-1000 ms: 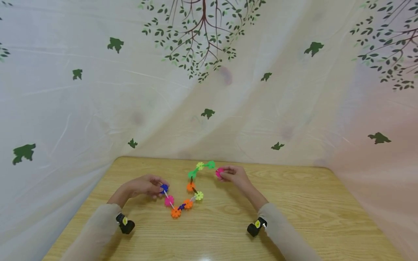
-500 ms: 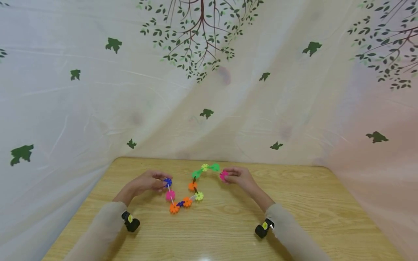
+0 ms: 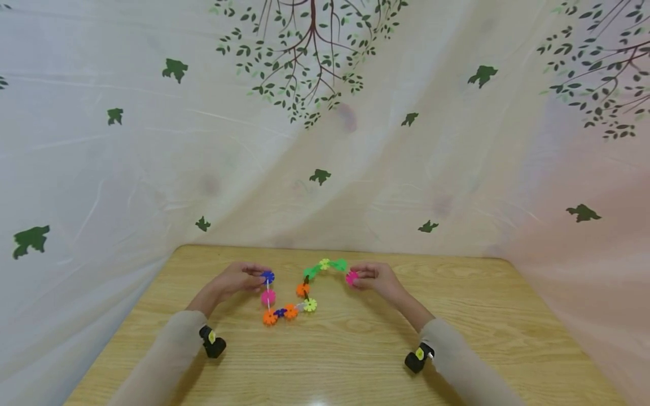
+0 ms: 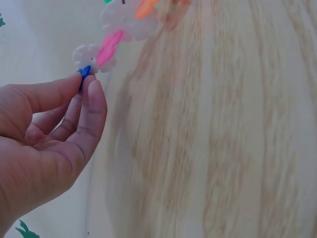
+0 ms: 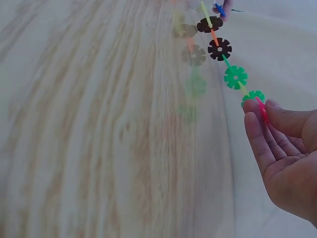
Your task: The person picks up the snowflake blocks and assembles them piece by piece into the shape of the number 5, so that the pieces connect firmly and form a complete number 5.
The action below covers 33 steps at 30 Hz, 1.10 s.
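Observation:
A chain of slotted plastic snowflake discs hangs in a wavy curve between my two hands. My left hand [image 3: 235, 285] pinches the blue disc [image 4: 84, 73] at its left end between thumb and fingertips. From there white discs link to a pink disc [image 3: 268, 297] and an orange disc [image 3: 270, 317] low in the curve. At the opposite end, my right hand [image 3: 383, 281] pinches a bright pink disc [image 5: 262, 110], partly hidden by the fingers. Right beside it in the right wrist view is a green disc [image 5: 235, 77], with brown discs [image 5: 220, 49] farther along.
The wood-grain table [image 3: 325, 361] lies beneath the chain and both forearms. Behind its far edge hangs a pale cloth [image 3: 254, 186] printed with leaves and branches. A small black camera [image 3: 214, 345] is strapped at each wrist.
The left hand has moved right and away from me with the blue disc. The right hand has shifted slightly right and nearer, the pink disc still pinched; the chain's curve moved along.

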{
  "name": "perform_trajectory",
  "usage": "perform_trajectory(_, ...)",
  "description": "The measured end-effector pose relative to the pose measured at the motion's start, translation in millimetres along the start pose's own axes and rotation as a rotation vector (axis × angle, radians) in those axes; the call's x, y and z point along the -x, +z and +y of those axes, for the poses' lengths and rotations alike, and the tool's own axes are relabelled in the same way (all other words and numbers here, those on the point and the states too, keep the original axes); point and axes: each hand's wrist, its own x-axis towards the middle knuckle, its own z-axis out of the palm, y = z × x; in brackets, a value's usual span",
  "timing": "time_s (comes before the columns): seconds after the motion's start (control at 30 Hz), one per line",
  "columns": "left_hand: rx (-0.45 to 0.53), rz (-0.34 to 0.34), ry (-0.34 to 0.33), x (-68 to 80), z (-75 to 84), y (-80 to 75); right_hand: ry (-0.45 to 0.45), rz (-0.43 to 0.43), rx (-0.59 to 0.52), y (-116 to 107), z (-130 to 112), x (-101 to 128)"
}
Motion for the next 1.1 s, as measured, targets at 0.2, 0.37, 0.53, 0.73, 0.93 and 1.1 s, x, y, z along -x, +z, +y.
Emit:
perform_trajectory(0.2,-0.022,0.114,-0.034,-6.9,1.1,7.1,0.025,-0.008,0.02,-2.3,1.5,4.2)
perform_trajectory(0.37,-0.044,0.159,-0.021,-13.0,-0.3,11.8,0.031,-0.018,0.034,-3.9,4.6,7.2)
perform_trajectory(0.53,-0.061,0.203,-0.012,-18.3,-2.4,16.5,0.021,-0.059,0.046,-4.4,3.9,11.3)
perform_trajectory(0.73,-0.064,0.237,0.001,-21.5,-3.5,18.5,0.019,-0.092,0.111,-5.2,7.0,12.7)
perform_trajectory(0.93,-0.036,0.231,0.008,-22.7,-2.0,19.8,0.023,-0.117,0.154,-3.1,7.8,15.4)
perform_trajectory(1.1,-0.043,0.248,-0.006,-26.8,-4.0,20.1,0.037,-0.139,0.124,-1.5,9.1,16.9)
